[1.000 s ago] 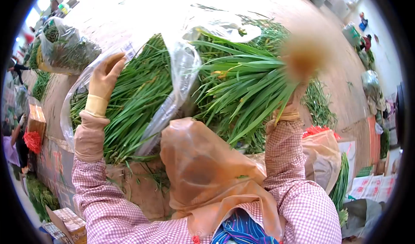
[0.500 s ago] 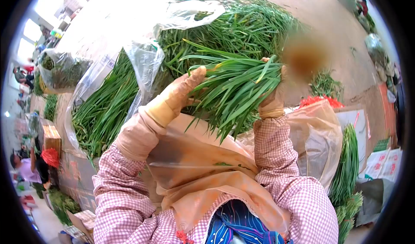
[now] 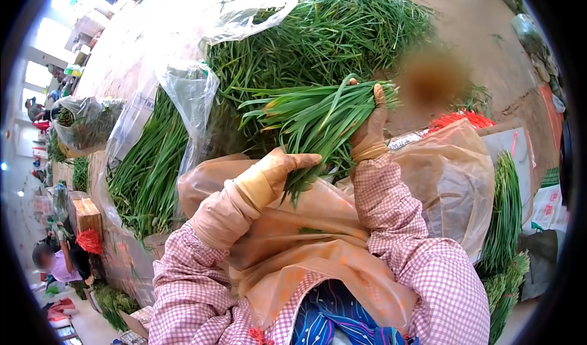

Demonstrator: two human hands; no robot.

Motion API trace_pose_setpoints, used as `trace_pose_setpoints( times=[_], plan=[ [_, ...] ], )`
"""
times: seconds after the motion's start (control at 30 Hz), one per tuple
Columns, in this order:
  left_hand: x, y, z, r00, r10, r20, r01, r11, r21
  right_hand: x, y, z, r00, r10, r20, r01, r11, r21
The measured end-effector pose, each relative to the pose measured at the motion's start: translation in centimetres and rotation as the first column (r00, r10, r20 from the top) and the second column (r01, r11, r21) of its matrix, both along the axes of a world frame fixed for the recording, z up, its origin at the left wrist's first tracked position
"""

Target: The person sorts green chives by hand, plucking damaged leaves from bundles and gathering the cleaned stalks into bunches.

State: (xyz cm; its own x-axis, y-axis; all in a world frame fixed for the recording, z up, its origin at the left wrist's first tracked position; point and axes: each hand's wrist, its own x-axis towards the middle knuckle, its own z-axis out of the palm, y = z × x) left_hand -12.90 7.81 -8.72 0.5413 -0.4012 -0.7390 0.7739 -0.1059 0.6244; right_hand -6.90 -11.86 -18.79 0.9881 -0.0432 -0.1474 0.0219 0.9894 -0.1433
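Observation:
A bunch of garlic chives point(image 3: 324, 116) fans out in front of me, leaf tips towards the left and bottom. My right hand point(image 3: 370, 125), in a tan glove, is closed around its right end. My left hand point(image 3: 275, 171), gloved too with a yellowish cuff, is at the lower leaf tips. Its thumb lies across the front of some leaves, and its other fingers are mostly hidden. Behind the bunch rises a large loose heap of garlic chives point(image 3: 330, 33). A tan plastic apron point(image 3: 306, 223) covers my lap below both hands.
More chives lie in a clear plastic bag point(image 3: 211, 91) at the left. Red ties point(image 3: 461, 120) sit by the right arm, with tied chive bundles point(image 3: 502, 210) farther right. Another person point(image 3: 61, 265) is at the far left, near a cardboard box point(image 3: 92, 213).
My left hand has come down from the upper left of the leaves to their lower tips. The bunch in my right hand has shifted slightly left, its leaves gathered closer together.

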Motion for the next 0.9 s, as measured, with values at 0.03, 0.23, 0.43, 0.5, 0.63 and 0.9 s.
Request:
trace_pose_setpoints(
  times=[0.03,0.23,0.43,0.5,0.63,0.9],
  plan=[
    [0.0,0.3,0.3,0.997,-0.026,-0.072,0.027,1.000,0.015,0.2,0.4,-0.7,1.000,-0.003,-0.026,0.003,1.000,0.002],
    [2.8,1.9,0.1,0.999,0.022,-0.046,-0.028,0.993,-0.117,-0.5,2.1,-2.2,0.989,0.148,-0.012,-0.148,0.987,-0.056],
    [9.3,1.0,0.3,0.850,-0.329,0.411,0.084,0.855,0.512,-3.2,4.6,-11.1,0.508,0.813,-0.283,-0.590,0.090,-0.802],
    [15.7,5.5,-0.4,0.916,-0.196,0.349,0.150,0.977,0.153,-4.6,4.5,-6.2,0.492,0.666,-0.561,-0.523,-0.289,-0.801],
    [17.3,3.0,-3.7,0.785,-0.223,0.579,-0.218,0.774,0.594,-4.9,5.0,-11.5,0.443,0.666,-0.601,-0.773,-0.056,-0.632],
    [16.3,5.4,2.9,0.852,0.089,0.516,-0.153,0.985,0.081,-5.0,4.8,-13.1,0.487,0.548,-0.679,-0.802,-0.027,-0.597]
  ],
)
